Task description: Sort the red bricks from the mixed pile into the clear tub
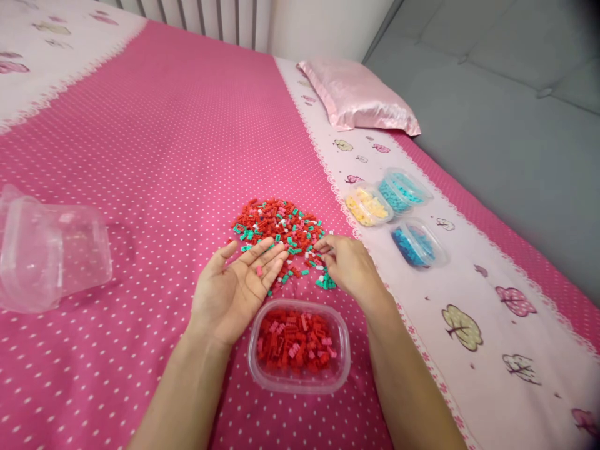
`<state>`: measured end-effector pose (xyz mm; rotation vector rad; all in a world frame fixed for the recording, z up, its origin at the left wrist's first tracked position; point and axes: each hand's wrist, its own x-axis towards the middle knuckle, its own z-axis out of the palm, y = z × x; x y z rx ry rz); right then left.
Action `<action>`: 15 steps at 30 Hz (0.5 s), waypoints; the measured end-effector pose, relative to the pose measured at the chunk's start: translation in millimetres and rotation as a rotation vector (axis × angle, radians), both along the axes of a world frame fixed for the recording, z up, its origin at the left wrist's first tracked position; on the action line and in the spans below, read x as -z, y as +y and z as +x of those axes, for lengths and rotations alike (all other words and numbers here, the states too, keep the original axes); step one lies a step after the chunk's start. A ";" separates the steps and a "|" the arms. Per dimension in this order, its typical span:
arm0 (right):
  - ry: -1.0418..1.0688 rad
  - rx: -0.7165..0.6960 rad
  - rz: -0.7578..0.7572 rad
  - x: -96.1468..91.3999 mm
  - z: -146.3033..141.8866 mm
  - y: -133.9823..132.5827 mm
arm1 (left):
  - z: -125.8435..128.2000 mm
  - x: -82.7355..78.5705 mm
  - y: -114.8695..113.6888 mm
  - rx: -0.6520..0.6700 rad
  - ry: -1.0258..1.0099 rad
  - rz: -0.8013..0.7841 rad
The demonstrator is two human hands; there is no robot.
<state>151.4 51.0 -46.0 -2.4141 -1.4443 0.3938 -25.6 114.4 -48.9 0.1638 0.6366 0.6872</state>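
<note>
My left hand (239,284) is palm up with its fingers stretched out, left of a loose pile of small toy bricks (276,222). One pink brick (259,271) lies on those fingers. At the pile's right edge, my right hand (349,262) has thumb and fingers drawn together in a pinch; whatever is between the tips is too small to make out. The pile is mostly red, with green, white and pink bricks mixed in. Close to me, between my forearms, stands a clear plastic tub (344,369) holding red and some pink bricks. A small cluster of green bricks (327,280) lies beside my right hand.
On the right are three small clear containers: one with yellow bricks (368,206), one with turquoise bricks (403,189), one with blue bricks (415,244). A large clear container (84,250) lies at the left. A pink pillow (359,94) rests farther back on the dotted bedspread (187,137).
</note>
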 end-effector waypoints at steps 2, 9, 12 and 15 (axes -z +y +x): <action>-0.006 0.007 -0.003 -2.7 -1.3 -0.7 | 0.2 0.0 0.2 -0.002 -0.001 0.000; -0.002 -0.032 -0.019 -2.1 -2.3 -3.3 | 0.8 -0.6 0.2 -0.001 0.000 0.000; -0.008 -0.050 -0.049 1.6 -2.4 -2.7 | 0.1 -0.4 -0.1 -0.003 -0.001 -0.002; 0.004 -0.058 -0.041 3.0 -2.4 -1.9 | -0.2 -0.3 -0.1 -0.002 0.004 -0.008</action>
